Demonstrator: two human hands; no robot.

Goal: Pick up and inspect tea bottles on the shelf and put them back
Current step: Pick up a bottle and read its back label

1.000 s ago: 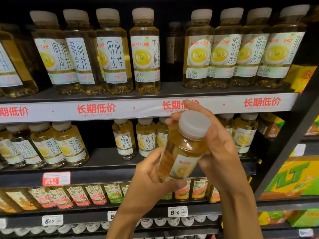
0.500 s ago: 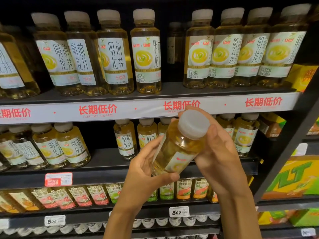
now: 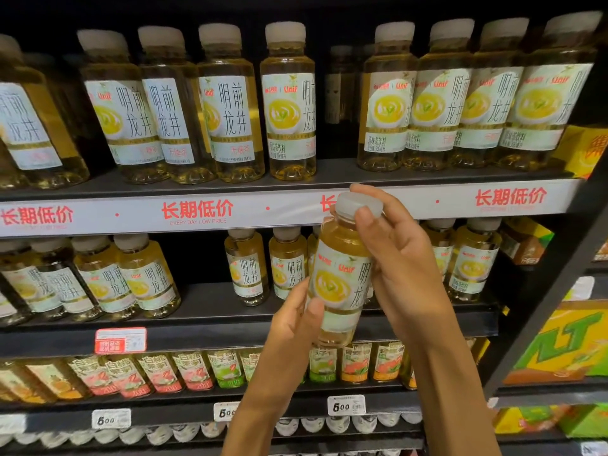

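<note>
Hands, left (image 3: 296,319) and right (image 3: 399,258), grip tea bottle (image 3: 339,284) before shelf (image 3: 230,327).

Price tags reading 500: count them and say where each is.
3 tags along one low shelf edge: left, middle, partly behind the left forearm, and right. Blurred tags at the frame edges may also count.

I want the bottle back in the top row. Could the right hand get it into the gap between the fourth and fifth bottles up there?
Probably yes: the gap lies open at the front, just above the right hand gripping the tea bottle.
</note>
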